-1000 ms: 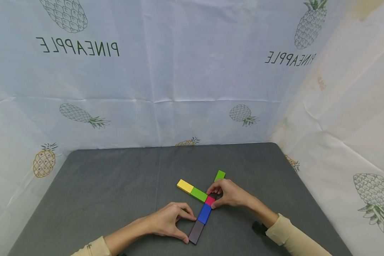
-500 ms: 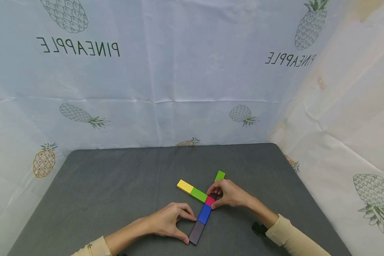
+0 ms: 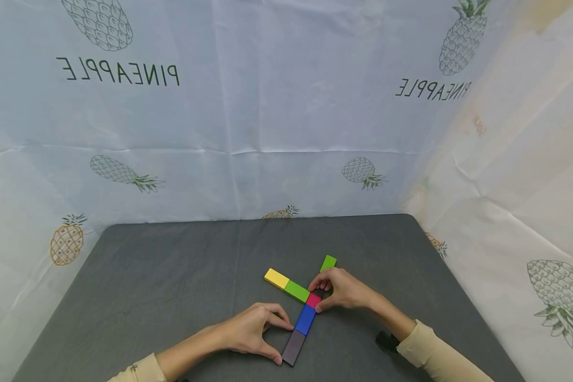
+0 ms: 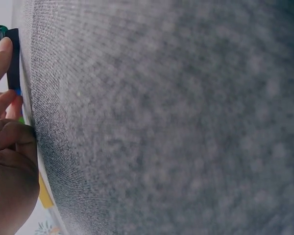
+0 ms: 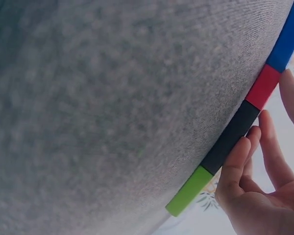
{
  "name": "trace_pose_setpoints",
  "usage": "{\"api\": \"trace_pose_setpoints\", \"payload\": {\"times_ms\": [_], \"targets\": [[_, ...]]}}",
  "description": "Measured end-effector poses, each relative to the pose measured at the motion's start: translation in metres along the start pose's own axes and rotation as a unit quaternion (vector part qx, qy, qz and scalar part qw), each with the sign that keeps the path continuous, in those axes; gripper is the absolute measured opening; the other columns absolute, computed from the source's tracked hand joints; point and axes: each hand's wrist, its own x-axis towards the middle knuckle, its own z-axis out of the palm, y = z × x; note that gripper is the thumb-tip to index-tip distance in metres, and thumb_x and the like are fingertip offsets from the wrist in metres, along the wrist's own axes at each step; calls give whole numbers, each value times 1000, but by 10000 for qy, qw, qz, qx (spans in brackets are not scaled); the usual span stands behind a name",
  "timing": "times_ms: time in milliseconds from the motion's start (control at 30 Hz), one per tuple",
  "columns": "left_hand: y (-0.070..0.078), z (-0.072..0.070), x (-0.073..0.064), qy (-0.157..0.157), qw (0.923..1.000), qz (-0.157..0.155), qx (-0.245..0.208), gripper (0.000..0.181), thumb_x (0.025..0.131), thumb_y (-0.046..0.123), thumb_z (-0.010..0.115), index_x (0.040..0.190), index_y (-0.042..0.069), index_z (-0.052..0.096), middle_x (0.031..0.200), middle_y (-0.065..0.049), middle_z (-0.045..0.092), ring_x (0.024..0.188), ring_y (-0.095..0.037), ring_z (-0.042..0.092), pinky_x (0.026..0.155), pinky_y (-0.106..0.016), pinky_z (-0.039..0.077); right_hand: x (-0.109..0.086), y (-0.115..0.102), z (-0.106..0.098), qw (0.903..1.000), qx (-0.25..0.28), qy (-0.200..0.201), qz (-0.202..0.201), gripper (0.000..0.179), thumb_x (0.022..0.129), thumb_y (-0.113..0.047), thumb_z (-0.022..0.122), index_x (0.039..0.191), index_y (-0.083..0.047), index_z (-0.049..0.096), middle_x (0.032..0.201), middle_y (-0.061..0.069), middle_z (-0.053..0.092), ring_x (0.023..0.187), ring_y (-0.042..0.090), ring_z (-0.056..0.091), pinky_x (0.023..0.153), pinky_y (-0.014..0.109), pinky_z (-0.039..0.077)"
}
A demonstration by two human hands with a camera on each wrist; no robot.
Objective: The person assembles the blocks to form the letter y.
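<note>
A row of coloured rectangular blocks lies flat on the dark grey table (image 3: 148,286). From the near end run a black block (image 3: 293,348), a blue block (image 3: 305,319), a red block (image 3: 313,301), a second black block (image 5: 231,137) and a green block (image 5: 189,191). Beside the red block, another green block (image 3: 296,291) and a yellow block (image 3: 276,278) branch off to the left. My left hand (image 3: 254,329) touches the near black block's left side with thumb and index finger spread. My right hand (image 3: 345,288) pinches across the red block; its fingers partly cover the far black block.
A white curtain (image 3: 286,116) printed with pineapples hangs behind the table and along both sides. A black wrist device (image 3: 385,341) sits at the right cuff. Table fabric fills most of both wrist views.
</note>
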Motion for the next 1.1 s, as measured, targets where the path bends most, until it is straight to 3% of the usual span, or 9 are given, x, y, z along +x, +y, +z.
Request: {"api": "trace_pose_setpoints", "payload": {"times_ms": [900, 1100], "targets": [[-2, -1, 2, 48, 9999, 116, -77, 48, 86, 35, 94, 126, 12, 81, 118, 2, 74, 74, 9, 43, 65, -8, 41, 0, 8, -5, 9983, 444, 287, -265, 22, 91, -9, 87, 112, -6, 83, 105, 6, 81, 89, 4, 66, 80, 21, 60], [-4, -10, 1, 172, 9994, 55, -289, 40, 91, 31, 91, 124, 11, 81, 116, -2, 77, 66, 12, 38, 61, -10, 40, -3, 5, -13, 9976, 438, 458, -262, 17, 93, -11, 86, 109, -6, 83, 101, 5, 81, 83, 1, 68, 76, 22, 61]]}}
